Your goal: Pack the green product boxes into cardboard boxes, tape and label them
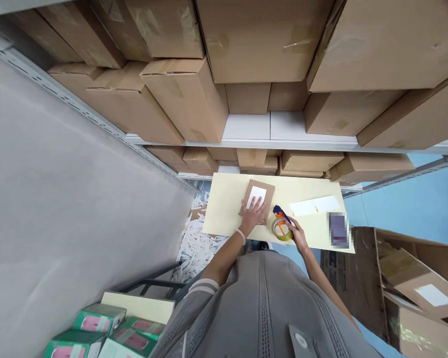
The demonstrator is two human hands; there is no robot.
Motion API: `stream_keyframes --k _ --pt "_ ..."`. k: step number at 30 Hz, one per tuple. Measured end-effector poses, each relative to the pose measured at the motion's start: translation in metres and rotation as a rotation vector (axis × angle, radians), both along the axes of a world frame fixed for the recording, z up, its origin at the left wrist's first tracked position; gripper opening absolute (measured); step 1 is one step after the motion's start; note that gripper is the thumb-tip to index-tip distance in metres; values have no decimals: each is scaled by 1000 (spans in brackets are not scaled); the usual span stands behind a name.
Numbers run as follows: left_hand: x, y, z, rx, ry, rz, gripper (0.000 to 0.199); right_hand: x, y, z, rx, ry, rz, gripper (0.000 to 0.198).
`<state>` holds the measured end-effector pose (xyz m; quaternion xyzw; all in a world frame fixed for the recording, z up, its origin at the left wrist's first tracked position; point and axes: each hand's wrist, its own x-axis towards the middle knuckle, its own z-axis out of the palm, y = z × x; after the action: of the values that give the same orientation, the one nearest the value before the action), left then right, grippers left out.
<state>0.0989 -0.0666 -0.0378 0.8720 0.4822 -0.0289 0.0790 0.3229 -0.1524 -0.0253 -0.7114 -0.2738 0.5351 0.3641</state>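
1. Small carton (268,193), centre of frame: one, bearing one white label (256,194).
2. Tape dispenser (280,214), right of centre: one, carrying one roll (283,237).
3. Table (226,201), centre: one.
4. Dark pixelated item (338,230), right of centre: one.
5. Green boxes (97,309), lower left: at least four.
6. Large open carton (354,288), lower right: one.
7. Shelved cartons (261,47), upper frame: more than a dozen.

tabletop (222,204) left of small box (268,195): free | box to tape dispenser (281,224): narrow gap | right obstacles: white slips (305,207), blurred dark item (338,230) | beyond: shelved cartons (313,160)
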Motion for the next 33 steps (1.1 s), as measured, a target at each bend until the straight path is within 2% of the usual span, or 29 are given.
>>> stream_keyframes --k 3,5,9,13,19,22,25,27,29,33 --pt "-1 -1 -2 3 -16 4 89 7 -18 0 -9 -8 56 76" --pt "-1 -1 -3 7 -18 2 92 13 -12 1 27 -63 112 67" --pt "-1 -2 -3 9 -14 -1 99 29 31 8 86 -165 329 41" --pt "-1 -2 2 -3 -11 2 102 47 78 19 16 -183 493 29" --pt "0 -3 14 -12 17 15 102 45 135 40 64 -218 722 34" --pt "1 -4 16 -13 42 6 106 33 156 45 89 -442 847 38" --pt "1 -3 15 -19 55 -2 110 22 160 44 127 -690 930 40" --pt "1 -2 14 -18 55 -2 111 17 151 39 149 -784 917 40" --pt "1 -2 13 -8 49 -3 110 14 135 33 120 -827 834 39" --pt "0 -2 11 16 37 7 105 14 110 19 -85 -666 565 30"
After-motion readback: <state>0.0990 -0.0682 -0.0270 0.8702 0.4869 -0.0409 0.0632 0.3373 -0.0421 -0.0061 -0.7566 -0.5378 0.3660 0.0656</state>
